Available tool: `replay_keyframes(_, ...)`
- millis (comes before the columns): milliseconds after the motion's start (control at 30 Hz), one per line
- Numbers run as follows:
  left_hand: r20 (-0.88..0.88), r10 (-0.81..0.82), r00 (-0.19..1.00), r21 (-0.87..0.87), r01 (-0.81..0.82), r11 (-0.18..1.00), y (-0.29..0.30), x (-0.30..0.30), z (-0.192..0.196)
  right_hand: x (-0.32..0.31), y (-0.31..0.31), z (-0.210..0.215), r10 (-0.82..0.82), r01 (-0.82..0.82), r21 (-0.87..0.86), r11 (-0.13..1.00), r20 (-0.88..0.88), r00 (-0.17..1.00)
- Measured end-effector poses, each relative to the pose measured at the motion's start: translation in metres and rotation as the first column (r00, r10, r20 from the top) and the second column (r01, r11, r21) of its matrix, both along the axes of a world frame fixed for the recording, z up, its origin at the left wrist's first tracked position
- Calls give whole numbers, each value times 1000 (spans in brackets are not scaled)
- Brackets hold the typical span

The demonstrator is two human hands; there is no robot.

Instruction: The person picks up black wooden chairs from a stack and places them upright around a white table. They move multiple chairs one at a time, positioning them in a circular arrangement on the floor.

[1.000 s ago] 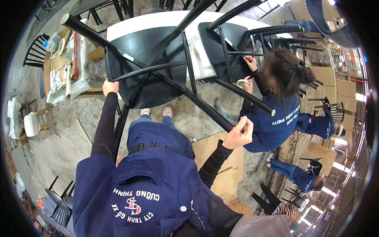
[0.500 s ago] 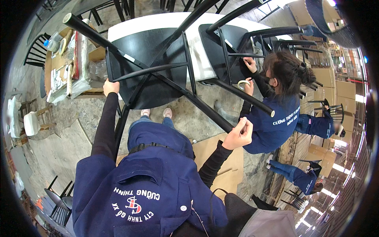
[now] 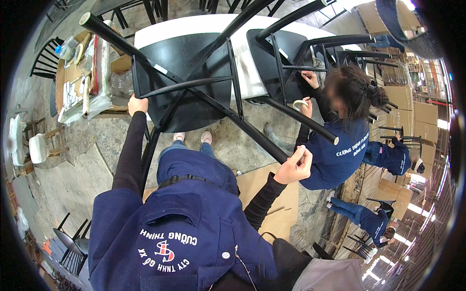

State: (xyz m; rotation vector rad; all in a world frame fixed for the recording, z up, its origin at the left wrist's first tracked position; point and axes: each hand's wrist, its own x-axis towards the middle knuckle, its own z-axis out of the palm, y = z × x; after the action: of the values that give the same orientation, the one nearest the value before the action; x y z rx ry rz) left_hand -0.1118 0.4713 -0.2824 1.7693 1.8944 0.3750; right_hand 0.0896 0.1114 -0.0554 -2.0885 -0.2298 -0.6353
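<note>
A black chair [image 3: 194,82] lies upside down, its seat flat on the white desk [image 3: 194,26] and its legs pointing up toward the camera. The left hand [image 3: 137,104] is closed around the chair frame at the left edge of the seat, just where a leg meets it. The right hand [image 3: 294,167] is closed around the end of a long leg [image 3: 252,133] that runs down to the right from the middle of the seat; the fingers wrap the round bar.

A second black chair [image 3: 281,53] lies in the same way just to the right on the desk, and its seat is very near to the first seat, with only a narrow strip of white between them. One of its legs ends close to the right hand, above it.

A co-worker [image 3: 340,140] in a blue jacket crouches at the right side, near this second chair. One of this person's hands holds a tape roll [image 3: 300,104] against a leg, and the other hand touches the frame higher up.

To the left of the desk stands a cardboard box [image 3: 80,82] with papers and plastic. The concrete floor [image 3: 73,160] between the box and the person's feet is open. Flat cardboard [image 3: 272,194] lies on the floor under the right arm. More chairs [image 3: 46,60] stand at the far left edge, well apart.
</note>
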Motion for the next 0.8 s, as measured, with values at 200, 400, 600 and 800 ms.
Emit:
replay_keyframes(200, 3, -7, 1000, 18, 7, 1000, 1, 0, -3, 0, -1, -1, -12, 11, -18, 1000, -14, 1000)
replay_keyframes(400, 8, -2, 1000, 21, 2, 1000, 1, 0, -3, 0, 0, 0, -4, 4, -18, 1000, -3, 1000)
replay_keyframes(600, 19, 0, 1000, 9, 0, 1000, 1, 0, -1, 1, 0, 0, 0, 0, -14, 1000, 8, 1000)
replay_keyframes(800, 14, -2, 1000, 15, 2, 1000, 1, 0, -2, 0, 0, -1, -5, 5, -14, 1000, 2, 1000)
